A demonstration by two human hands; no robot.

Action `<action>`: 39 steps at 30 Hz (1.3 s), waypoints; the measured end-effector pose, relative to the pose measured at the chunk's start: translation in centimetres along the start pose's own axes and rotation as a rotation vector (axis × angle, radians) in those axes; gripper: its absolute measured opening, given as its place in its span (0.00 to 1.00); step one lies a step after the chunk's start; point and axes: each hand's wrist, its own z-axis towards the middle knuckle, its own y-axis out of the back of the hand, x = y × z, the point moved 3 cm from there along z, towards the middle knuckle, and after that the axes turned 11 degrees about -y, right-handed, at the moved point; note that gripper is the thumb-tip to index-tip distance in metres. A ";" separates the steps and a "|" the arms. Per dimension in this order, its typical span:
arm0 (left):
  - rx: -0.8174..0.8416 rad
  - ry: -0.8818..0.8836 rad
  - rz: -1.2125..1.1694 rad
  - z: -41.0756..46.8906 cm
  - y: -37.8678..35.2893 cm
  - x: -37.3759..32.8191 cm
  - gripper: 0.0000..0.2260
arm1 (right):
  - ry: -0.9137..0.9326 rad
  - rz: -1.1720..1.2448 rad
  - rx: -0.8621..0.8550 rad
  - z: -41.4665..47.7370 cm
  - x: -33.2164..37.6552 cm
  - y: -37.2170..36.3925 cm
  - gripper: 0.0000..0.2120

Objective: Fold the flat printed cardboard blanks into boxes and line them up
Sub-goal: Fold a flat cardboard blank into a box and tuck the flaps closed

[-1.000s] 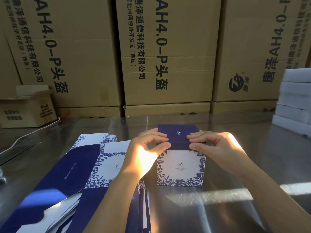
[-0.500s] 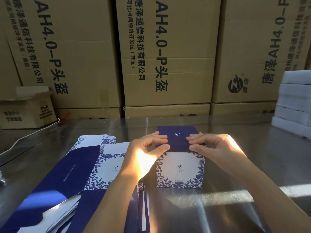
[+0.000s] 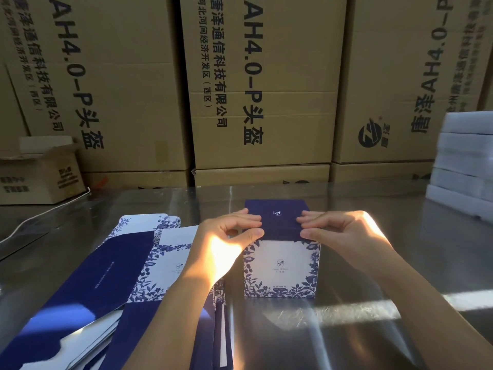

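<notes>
Now our left hand (image 3: 226, 244) and right hand (image 3: 344, 233) each pinch a front corner of the navy lid flap (image 3: 277, 217) on the blue-and-white floral cardboard box (image 3: 280, 268), upright on the steel table (image 3: 373, 206) between them, fold edge facing us.

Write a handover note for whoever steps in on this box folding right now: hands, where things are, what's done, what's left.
Left hand: pinches the front edge of the lid of the box near its left corner, fingers on top, thumb in front.
Right hand: the same near the right corner.
The box stands upright on the steel table, walls formed, dark blue lid folded over the top.
Flat blanks: fanned pile left of the box, partly under the left forearm.
Done: one box nearly closed.
Left: seat the lid, place the box, fold the pile. No row of finished boxes is in view.
</notes>
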 end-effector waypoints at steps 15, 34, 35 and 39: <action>0.027 -0.001 0.208 -0.5 0.2 0.1 0.15 | 0.033 0.078 -0.130 0.2 -0.9 0.4 0.15; -0.098 0.061 0.036 -0.8 -0.4 1.4 0.18 | 0.046 -0.001 -0.177 -0.4 -0.7 0.0 0.07; -0.089 0.062 0.041 -0.8 -0.4 1.5 0.18 | 0.047 -0.018 -0.197 -0.4 -0.7 -0.1 0.08; -0.088 0.054 0.065 -0.7 -0.5 1.2 0.19 | 0.121 -0.181 -0.302 -0.5 -0.5 -0.4 0.16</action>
